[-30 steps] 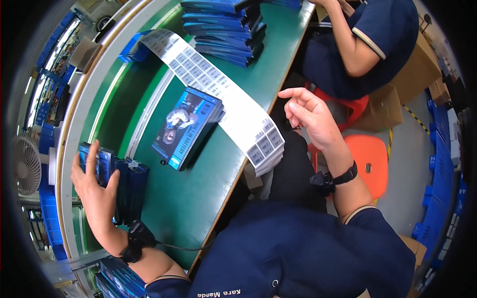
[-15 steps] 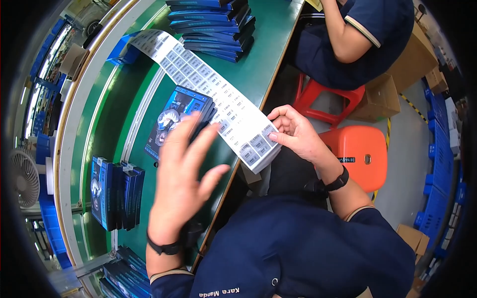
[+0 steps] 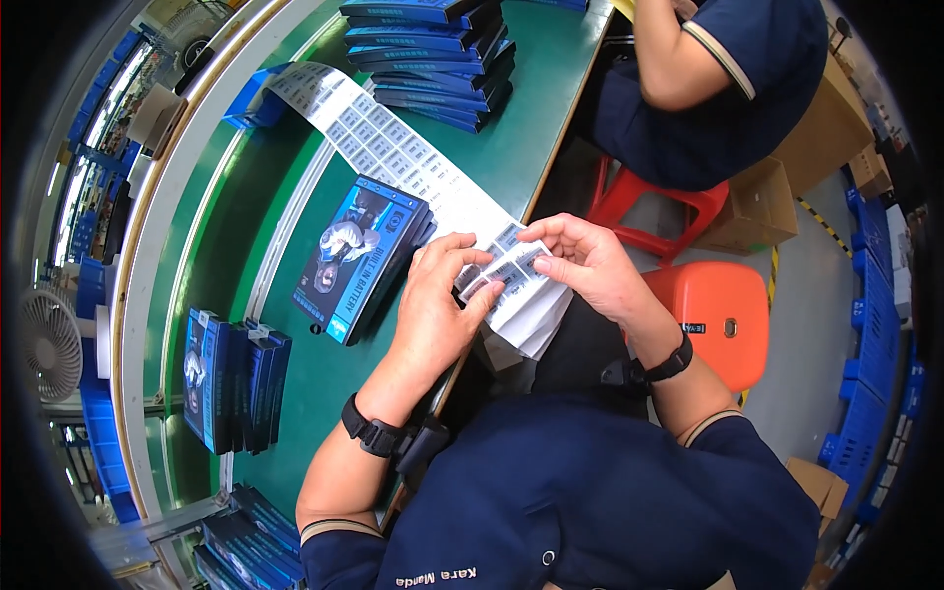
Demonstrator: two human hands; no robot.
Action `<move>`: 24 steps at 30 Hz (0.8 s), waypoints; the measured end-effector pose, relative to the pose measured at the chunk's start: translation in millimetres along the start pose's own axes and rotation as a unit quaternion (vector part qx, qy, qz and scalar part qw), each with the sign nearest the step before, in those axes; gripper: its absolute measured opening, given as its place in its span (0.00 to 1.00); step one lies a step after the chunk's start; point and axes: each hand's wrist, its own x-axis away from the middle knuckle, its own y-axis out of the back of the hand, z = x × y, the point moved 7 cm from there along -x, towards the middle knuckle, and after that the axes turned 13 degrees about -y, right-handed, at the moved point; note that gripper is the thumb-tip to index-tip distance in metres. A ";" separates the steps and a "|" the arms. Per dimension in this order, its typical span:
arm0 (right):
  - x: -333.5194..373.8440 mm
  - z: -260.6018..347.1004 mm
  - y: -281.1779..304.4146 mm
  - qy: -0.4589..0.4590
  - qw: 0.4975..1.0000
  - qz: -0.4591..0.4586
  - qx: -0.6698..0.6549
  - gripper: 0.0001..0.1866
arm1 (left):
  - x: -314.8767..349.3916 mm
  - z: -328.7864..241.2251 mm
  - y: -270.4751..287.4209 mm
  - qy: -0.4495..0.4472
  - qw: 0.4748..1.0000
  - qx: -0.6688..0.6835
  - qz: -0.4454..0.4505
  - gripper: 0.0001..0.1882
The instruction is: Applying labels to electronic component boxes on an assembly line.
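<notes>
A long white strip of printed labels (image 3: 398,152) runs from the bench's far end toward me, its near end hanging past the front edge. My right hand (image 3: 590,270) is closed on the strip's right edge, thumb on top. At the left edge of the same strip is my left hand (image 3: 438,300), curled, with thumb and fingertips pressed on the labels. Whether a single label is peeled up between those fingers, I cannot make out. Just left of the strip lies a small stack of flat blue-and-black boxes (image 3: 356,256), its top one picturing a white-suited figure.
On the green bench (image 3: 305,393) a tall pile of blue boxes (image 3: 428,59) stands at the far side, with more boxes (image 3: 231,383) upright at left. A blue bin (image 3: 254,103) sits by the strip's far end. An orange stool (image 3: 708,324) and a seated co-worker (image 3: 728,98) are at right.
My left hand has come right, from above the box stack onto the label strip. The strip's near end has slid a little further toward me. My right hand keeps its hold.
</notes>
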 end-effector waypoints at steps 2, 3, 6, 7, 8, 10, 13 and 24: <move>-2.1 -0.2 -0.8 0.007 1.000 -0.005 0.001 0.16 | 0.2 1.9 -0.9 -0.001 1.000 -0.005 -0.007 0.16; -3.2 0.2 -0.9 0.014 1.000 -0.012 0.003 0.17 | 0.1 2.9 -0.9 -0.003 1.000 -0.009 -0.015 0.13; -6.4 -0.2 -3.5 0.015 0.999 -0.024 0.038 0.15 | 0.8 6.8 -0.8 -0.013 0.999 -0.019 -0.030 0.11; -7.0 0.9 -4.4 0.014 0.999 -0.023 0.038 0.15 | 0.9 8.1 -1.2 -0.012 0.999 -0.019 -0.031 0.11; -6.1 7.3 -4.5 0.043 0.992 -0.050 0.112 0.13 | 0.7 9.3 -1.0 -0.011 0.999 -0.013 -0.037 0.10; -6.6 13.8 -7.0 0.071 0.977 -0.076 0.184 0.10 | -0.1 9.8 0.0 -0.009 0.999 -0.008 -0.043 0.10; -10.3 17.5 -4.2 0.090 0.971 -0.118 0.187 0.06 | -1.8 11.4 0.4 -0.007 0.998 0.003 -0.060 0.08; -11.8 37.0 -9.9 0.225 0.893 -0.223 0.320 0.09 | -2.8 20.6 -0.6 -0.016 0.996 0.026 -0.090 0.05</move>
